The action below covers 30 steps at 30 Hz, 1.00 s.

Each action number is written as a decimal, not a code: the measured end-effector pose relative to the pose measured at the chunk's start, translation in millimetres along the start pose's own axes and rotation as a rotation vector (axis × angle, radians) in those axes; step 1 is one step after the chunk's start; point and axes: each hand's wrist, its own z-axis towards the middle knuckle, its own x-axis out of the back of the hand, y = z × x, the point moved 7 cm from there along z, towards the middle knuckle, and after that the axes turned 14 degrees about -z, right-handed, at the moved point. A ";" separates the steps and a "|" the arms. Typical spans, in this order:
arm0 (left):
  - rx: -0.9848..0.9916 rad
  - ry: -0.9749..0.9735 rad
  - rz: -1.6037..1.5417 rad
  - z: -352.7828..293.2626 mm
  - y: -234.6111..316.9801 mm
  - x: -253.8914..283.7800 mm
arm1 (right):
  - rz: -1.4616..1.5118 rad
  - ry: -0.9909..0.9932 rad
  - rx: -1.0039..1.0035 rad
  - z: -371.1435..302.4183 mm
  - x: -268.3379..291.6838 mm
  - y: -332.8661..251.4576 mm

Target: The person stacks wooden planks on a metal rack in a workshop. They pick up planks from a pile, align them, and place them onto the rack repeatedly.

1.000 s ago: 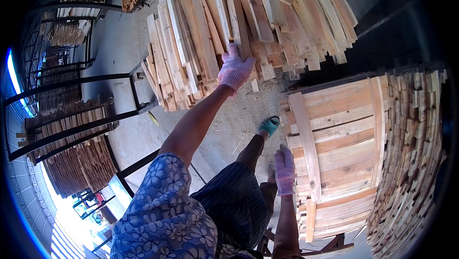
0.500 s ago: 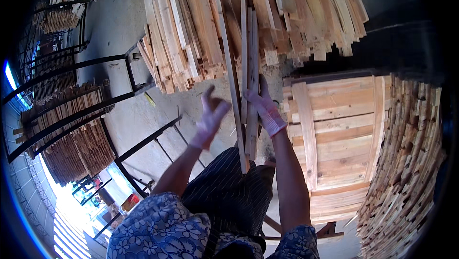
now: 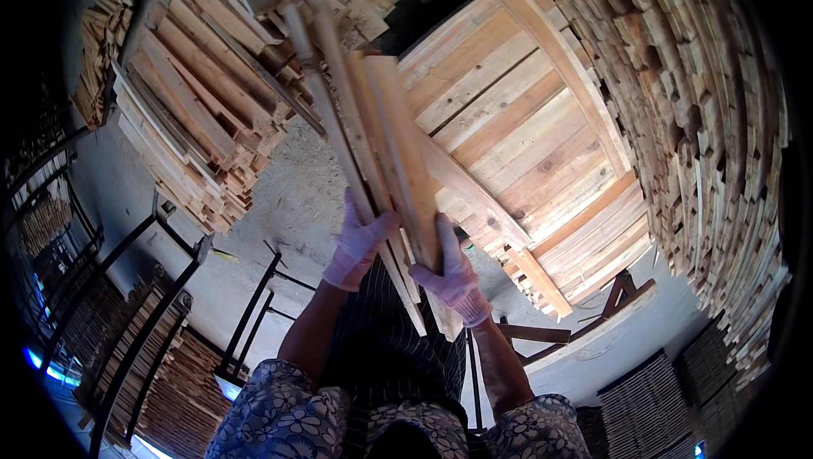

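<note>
Both my hands wear thin pale gloves and hold a small bundle of long wooden planks (image 3: 405, 154) in front of my body. My left hand (image 3: 360, 243) grips the bundle's left side, its thumb laid across the narrow slats. On the right side, my right hand (image 3: 451, 277) clasps the wider plank, thumb up along its face. The planks slant away from me to the upper left, their near ends by my dark striped apron (image 3: 364, 332). The fingers beneath the wood are hidden.
A pile of loose planks (image 3: 190, 95) stands at the far left. To the right is a stack of boards with crosspieces (image 3: 517, 120), beside a tall wall of stacked slats (image 3: 677, 120). Black metal frames (image 3: 152, 247) stand on the left, over the concrete floor (image 3: 288, 179).
My left hand, free and spread before, now grips the planks. The bundle has tilted to the left. My view has turned right, bringing the board stack nearer the middle.
</note>
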 end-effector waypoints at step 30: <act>-0.195 -0.116 1.234 46.3 -54.4 -156.7 | -0.393 0.458 -0.344 -59.8 241.7 276.6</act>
